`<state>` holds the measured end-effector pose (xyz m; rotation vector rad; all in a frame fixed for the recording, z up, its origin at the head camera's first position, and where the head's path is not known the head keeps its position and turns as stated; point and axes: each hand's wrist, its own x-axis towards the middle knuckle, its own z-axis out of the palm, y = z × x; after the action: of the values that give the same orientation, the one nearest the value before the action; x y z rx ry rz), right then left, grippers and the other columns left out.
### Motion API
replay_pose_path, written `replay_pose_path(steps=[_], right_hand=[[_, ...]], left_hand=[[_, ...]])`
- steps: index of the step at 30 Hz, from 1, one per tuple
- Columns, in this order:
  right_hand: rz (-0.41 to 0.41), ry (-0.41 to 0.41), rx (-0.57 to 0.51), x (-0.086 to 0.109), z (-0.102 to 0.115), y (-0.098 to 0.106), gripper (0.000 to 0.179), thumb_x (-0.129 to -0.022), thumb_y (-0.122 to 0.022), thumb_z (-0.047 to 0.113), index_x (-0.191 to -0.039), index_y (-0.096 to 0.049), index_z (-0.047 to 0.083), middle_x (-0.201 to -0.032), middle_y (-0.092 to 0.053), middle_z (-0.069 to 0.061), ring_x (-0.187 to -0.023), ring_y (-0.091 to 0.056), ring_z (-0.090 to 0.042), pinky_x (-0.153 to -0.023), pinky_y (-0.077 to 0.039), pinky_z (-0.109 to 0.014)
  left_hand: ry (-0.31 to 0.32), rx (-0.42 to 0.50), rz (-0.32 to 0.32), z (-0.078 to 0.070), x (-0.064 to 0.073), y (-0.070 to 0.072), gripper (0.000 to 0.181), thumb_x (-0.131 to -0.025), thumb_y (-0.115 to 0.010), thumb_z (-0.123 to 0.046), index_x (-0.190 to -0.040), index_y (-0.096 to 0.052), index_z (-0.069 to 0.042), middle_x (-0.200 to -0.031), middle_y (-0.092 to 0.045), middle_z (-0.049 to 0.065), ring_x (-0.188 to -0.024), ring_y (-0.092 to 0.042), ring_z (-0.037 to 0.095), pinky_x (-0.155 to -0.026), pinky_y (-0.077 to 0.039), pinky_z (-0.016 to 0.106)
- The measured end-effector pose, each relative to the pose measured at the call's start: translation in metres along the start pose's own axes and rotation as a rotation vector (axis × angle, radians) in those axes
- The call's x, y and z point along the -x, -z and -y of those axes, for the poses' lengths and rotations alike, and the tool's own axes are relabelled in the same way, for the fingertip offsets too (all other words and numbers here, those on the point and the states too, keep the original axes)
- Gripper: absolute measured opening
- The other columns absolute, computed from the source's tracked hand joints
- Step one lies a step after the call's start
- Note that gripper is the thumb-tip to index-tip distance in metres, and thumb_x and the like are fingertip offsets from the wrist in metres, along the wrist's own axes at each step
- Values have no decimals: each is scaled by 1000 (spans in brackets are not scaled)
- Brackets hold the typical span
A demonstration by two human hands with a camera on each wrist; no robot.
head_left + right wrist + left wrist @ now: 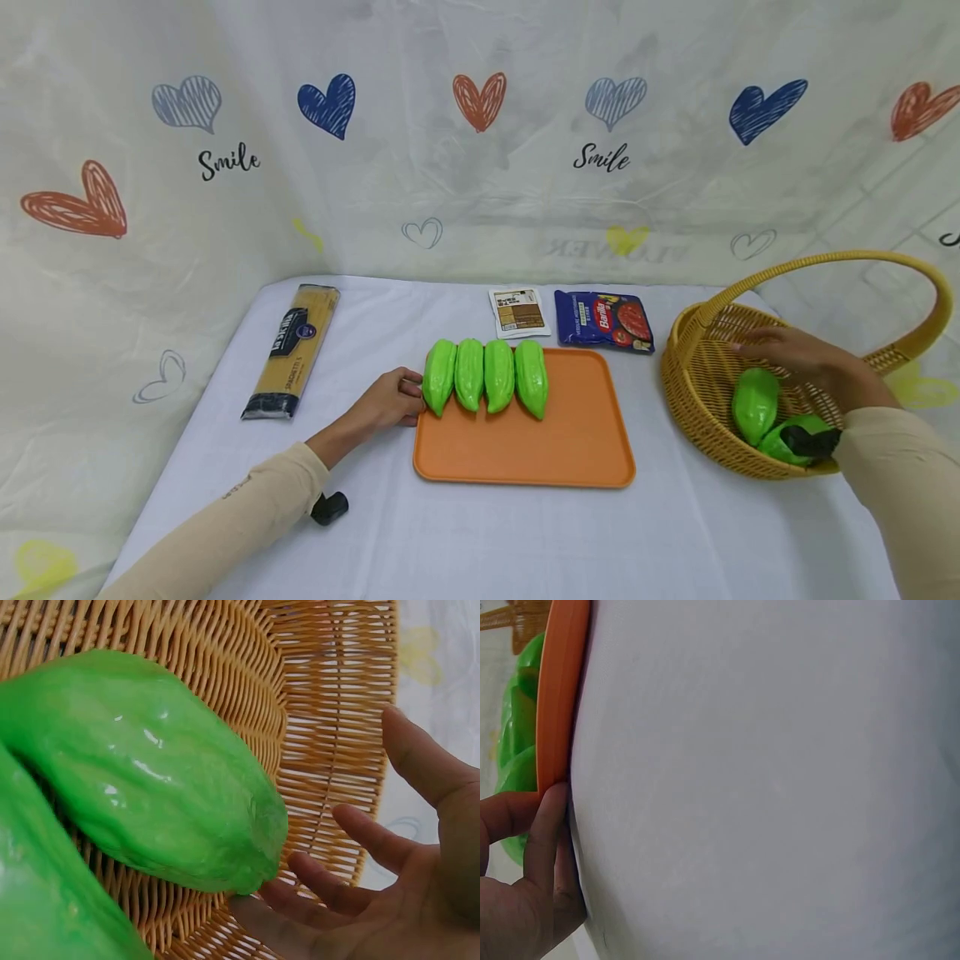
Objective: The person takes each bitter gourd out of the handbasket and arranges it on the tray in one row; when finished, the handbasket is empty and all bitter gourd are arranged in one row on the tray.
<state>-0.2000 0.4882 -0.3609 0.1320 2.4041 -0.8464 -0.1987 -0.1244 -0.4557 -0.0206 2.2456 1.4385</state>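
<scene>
Several glossy green ridged vegetables (470, 375), kind unclear, lie in a row along the far left part of an orange tray (525, 458). At the tray's left edge, my left hand (390, 402) pinches the rim beside the leftmost vegetable. The left wrist view shows its fingers (546, 832) on both sides of that rim. My right hand (806, 358) reaches into a wicker basket (686, 400) with its fingers spread. Two more green vegetables (157, 772) lie in the basket. In the right wrist view the lower fingertips come up to the end of one, without gripping it.
A spaghetti pack (292, 350) lies at the left of the white table. Behind the tray are a small white-and-brown sachet (519, 312) and a blue Barilla pouch (604, 321). The basket's tall handle (825, 257) arches over the right hand. A printed curtain (525, 183) hangs behind.
</scene>
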Motion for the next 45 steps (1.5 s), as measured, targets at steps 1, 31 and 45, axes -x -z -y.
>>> replay_pose_path(steps=[1,31,45], right_hand=[[-11,12,9,-1,0,-1,90,-105,-43,49,-153,-1,-15,-151,-11,-47,-134,-23,-65,-99,-46,-68],[63,150,63,-3,-12,-18,81,-99,-63,30,-150,-20,-17,-147,-25,-49,-127,-47,-55,-95,-57,-50],[105,97,104,-5,-1,-21,84,-95,-68,36,-149,-27,-14,-146,-26,-49,-125,-52,-51,-93,-58,-50]], left_hand=[[-1,-2,0,0,0,0,51,-89,-66,-4,-137,-49,0,-118,-57,16,-95,-65,22,-76,-63,31],[7,-10,-7,1,-1,-1,50,-89,-66,-5,-136,-50,-1,-117,-57,15,-93,-65,21,-75,-63,31],[8,-21,-14,1,-1,-1,50,-89,-67,-5,-136,-50,-1,-115,-57,14,-94,-64,21,-75,-63,30]])
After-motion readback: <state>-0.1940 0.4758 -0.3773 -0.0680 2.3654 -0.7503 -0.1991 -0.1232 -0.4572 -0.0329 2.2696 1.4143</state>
